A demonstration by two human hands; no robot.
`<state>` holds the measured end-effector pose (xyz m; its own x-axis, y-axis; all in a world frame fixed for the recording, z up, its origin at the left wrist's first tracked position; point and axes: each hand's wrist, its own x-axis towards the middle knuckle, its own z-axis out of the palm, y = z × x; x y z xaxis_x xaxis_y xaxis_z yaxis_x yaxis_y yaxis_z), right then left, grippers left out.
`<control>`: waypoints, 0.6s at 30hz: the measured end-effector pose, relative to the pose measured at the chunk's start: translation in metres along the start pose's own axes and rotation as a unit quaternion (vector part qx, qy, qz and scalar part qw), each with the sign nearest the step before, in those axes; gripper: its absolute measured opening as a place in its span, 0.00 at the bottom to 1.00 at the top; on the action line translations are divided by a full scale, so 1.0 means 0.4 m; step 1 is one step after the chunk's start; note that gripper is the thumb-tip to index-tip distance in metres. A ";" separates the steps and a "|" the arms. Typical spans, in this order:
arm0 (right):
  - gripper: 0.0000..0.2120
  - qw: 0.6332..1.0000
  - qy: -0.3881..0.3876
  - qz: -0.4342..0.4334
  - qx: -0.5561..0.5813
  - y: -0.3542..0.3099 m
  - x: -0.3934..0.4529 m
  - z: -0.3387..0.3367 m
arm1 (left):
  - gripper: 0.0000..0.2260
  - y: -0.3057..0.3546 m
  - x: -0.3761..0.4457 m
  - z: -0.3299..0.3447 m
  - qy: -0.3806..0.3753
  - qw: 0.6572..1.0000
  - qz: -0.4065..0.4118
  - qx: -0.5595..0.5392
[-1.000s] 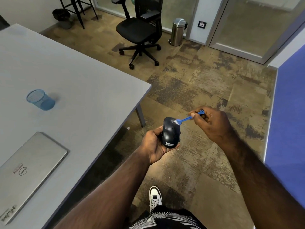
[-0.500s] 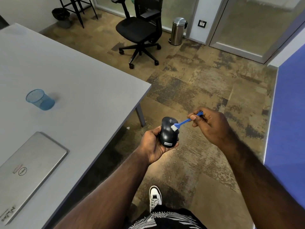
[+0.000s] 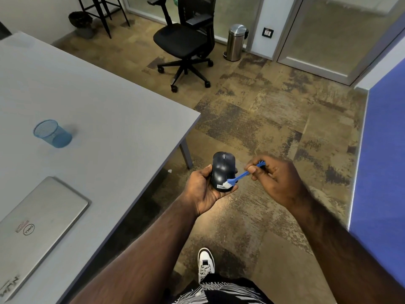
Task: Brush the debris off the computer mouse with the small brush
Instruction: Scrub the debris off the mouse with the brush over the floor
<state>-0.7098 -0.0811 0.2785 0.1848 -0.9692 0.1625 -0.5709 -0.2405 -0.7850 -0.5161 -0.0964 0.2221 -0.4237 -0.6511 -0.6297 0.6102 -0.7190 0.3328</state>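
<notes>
- Head view: left hand point(image 3: 202, 189) cradles the black computer mouse point(image 3: 223, 171) with curled fingers, over the floor beside the grey table point(image 3: 122, 119).
- Right hand point(image 3: 277, 179) pinches the small blue brush point(image 3: 237, 177), its white bristles on the mouse's near end.
- A closed laptop point(image 3: 37, 222) and a blue mesh cup point(image 3: 52, 133) sit on the table.

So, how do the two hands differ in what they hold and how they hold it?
The left hand cradles the black mouse in its palm, fingers wrapped around its sides; the right hand pinches the thin blue brush by its handle end. The left hand faces palm up; the right shows its back. Both hold their things above the floor, beside the table.
</notes>
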 end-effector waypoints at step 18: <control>0.04 0.990 0.135 0.014 0.039 -0.003 0.005 0.001 | 0.25 0.008 -0.020 0.004 -0.035 0.997 -0.021 -0.061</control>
<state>-0.7085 -0.0827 0.2797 -0.0570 -0.9567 0.2855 -0.5076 -0.2184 -0.8335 -0.5120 -0.0939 0.2294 -0.4930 -0.6400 -0.5894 0.6661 -0.7134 0.2177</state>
